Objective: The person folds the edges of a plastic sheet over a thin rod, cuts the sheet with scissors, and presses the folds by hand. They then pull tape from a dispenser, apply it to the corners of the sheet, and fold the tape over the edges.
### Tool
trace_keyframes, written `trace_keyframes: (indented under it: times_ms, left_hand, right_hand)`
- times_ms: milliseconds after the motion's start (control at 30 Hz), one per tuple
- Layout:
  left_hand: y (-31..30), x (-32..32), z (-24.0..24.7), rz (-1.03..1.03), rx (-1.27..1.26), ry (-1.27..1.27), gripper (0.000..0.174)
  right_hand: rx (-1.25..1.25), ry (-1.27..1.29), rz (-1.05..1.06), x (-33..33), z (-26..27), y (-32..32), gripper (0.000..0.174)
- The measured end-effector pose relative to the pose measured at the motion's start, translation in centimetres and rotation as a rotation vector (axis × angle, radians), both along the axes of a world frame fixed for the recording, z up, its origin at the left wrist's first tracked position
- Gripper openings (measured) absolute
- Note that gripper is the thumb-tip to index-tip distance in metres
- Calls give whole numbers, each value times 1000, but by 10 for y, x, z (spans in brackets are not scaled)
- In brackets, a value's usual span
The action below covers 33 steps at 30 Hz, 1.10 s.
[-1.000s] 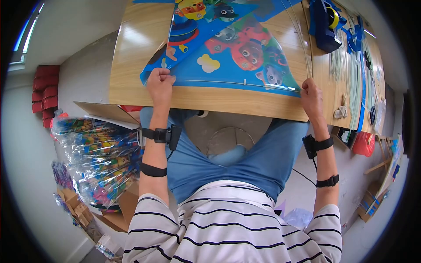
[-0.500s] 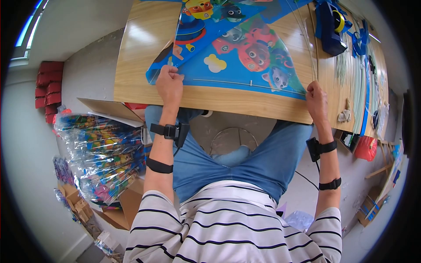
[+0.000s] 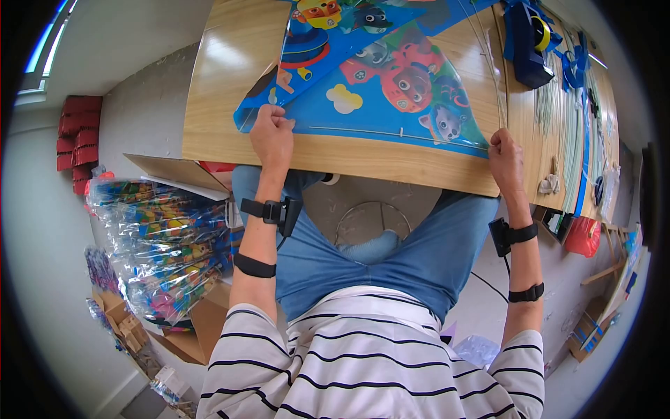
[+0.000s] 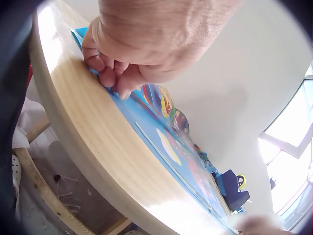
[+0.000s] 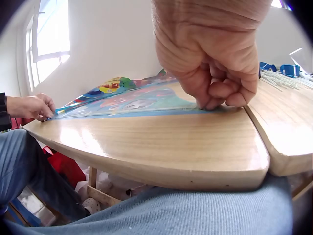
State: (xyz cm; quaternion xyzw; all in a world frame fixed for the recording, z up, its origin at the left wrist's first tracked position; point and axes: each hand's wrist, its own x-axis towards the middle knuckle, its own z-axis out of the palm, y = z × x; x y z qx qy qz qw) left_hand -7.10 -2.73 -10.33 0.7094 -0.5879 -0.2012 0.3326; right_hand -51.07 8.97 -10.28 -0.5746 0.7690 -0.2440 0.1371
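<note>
A blue plastic kite sheet [image 3: 314, 115] printed with cartoon dogs lies on the wooden table, its straight near edge toward me. Along that edge runs a thin pale rod [image 3: 363, 130] with a small white fitting [image 3: 401, 132] on it. My left hand [image 3: 272, 143] pinches the near edge close to the left corner, its fingers curled down onto the sheet in the left wrist view. At the right corner my right hand [image 3: 507, 162] pinches the edge low over the tabletop [image 5: 171, 142]. Its fingertips hide the corner itself.
Blue tape dispenser [image 3: 528, 45] at the back right, beside bundled thin rods [image 3: 569, 119] on the adjoining table. Long loose rods [image 3: 490, 59] lie right of the sheet. Plastic-wrapped colourful packages [image 3: 160, 244] are heaped at the left, near an open cardboard box [image 3: 209, 325].
The head view has shifted slightly, so the table and sheet appear farther right and lower. Both hands keep their places at the sheet's near edge.
</note>
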Motion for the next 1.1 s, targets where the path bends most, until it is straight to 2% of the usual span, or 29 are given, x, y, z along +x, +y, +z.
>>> trace_keyframes:
  times_ms: [167, 600, 700, 800, 900, 1100]
  left_hand:
    - [5, -2, 2, -20, -24, 3, 23]
    - [12, -1, -14, -46, -215, -229, 25]
    - [11, -1, -17, 15, -147, -142, 29]
    - [10, 6, -16, 22, -244, -283, 30]
    - [4, 12, -14, 29, -83, -177, 30]
    - [0, 15, -13, 66, 22, -83, 31]
  right_hand:
    - [21, -30, -11, 4, 7, 0, 10]
    - [88, 33, -109, -2, 1, -6, 9]
    - [108, 80, -140, -6, -4, -7, 11]
    - [193, 76, -194, -2, 6, -9, 11]
    - [292, 76, -230, 0, 17, -11, 11]
    - [416, 72, -301, -4, 28, -13, 19]
